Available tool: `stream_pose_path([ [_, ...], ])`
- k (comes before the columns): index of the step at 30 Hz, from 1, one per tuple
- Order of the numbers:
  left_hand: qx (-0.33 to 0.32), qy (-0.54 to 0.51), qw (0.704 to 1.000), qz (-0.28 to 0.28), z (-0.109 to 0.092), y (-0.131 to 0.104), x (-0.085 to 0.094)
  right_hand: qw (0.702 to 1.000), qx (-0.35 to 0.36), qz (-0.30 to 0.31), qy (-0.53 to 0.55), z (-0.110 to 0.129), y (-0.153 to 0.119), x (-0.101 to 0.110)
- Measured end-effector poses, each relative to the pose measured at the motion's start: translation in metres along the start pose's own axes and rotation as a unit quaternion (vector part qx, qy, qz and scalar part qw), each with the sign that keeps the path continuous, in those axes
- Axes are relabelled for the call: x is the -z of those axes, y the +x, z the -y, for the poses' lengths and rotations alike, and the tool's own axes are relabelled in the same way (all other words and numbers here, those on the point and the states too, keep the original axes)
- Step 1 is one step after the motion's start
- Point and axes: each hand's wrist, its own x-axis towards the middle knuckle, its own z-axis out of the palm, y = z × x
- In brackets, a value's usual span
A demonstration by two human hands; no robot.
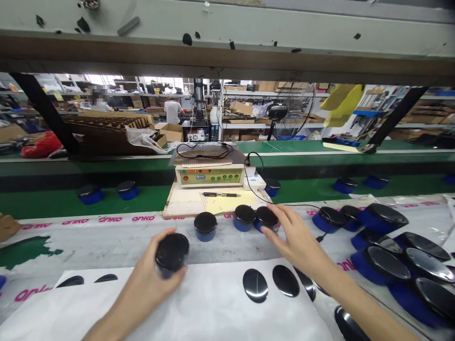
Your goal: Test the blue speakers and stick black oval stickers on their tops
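Note:
My left hand (152, 265) is wrapped round a round black-topped device (172, 251), held above a white sheet (199, 308). My right hand (293, 237) has its thumb and fingers on the sides of a black-and-blue round device (266, 217) standing on the plastic-covered bench. Touching that one on its left is a second black-and-blue device (244, 218). Another black-and-blue device (205, 226) stands alone between my hands. Glossy black discs (255, 285) lie on the white sheet between my forearms.
A control box (209, 175) with lit red digits stands at the centre back, with a pen (222, 194) before it. Several more blue devices (380, 265) crowd the right side. Others (89, 194) sit on the green belt. A shelf beam (227, 42) spans overhead.

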Motion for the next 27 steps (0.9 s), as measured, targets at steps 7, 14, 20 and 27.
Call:
stream_pose_path([
  [7,0.058,0.081,0.995,0.029,0.037,0.024,0.032,0.997,0.027,0.069,0.023,-0.022,0.038,-0.001],
  [14,-0.011,0.174,0.985,0.021,0.030,0.026,0.035,0.973,-0.034,0.069,0.219,0.000,0.002,0.036],
  [20,-0.141,0.204,0.961,0.123,-0.034,0.059,-0.010,0.946,0.013,0.119,0.302,0.033,-0.017,0.030],
  [27,-0.239,0.134,0.931,0.240,-0.061,0.075,-0.039,0.972,0.094,0.156,0.148,0.063,-0.048,0.036],
])
